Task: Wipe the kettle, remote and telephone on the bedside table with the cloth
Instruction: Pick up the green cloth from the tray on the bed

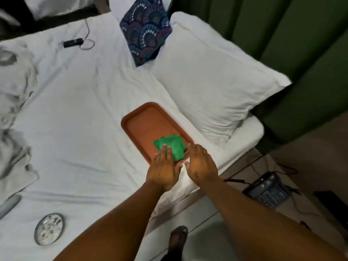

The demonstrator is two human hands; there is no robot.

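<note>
A folded green cloth (172, 146) lies at the near end of a brown tray (148, 121) on the white bed. My left hand (164, 167) reaches flat over the tray's near rim, its fingertips resting on the cloth's near edge. Beside it, my right hand (201, 162) hovers with fingers spread just right of the cloth, holding nothing. The dark telephone (267, 191) sits on the bedside table (310, 166) at the lower right, its cords trailing. A black remote-like device (73, 42) with a cable lies far up the bed. No kettle is in view.
A white pillow (212, 80) and a patterned cushion (146, 31) lie beyond the tray. A round glass ashtray (49, 228) rests on the sheet at lower left. Rumpled bedding (15, 102) fills the left edge. Green curtains (291, 34) hang on the right. My foot (178, 238) is on the floor.
</note>
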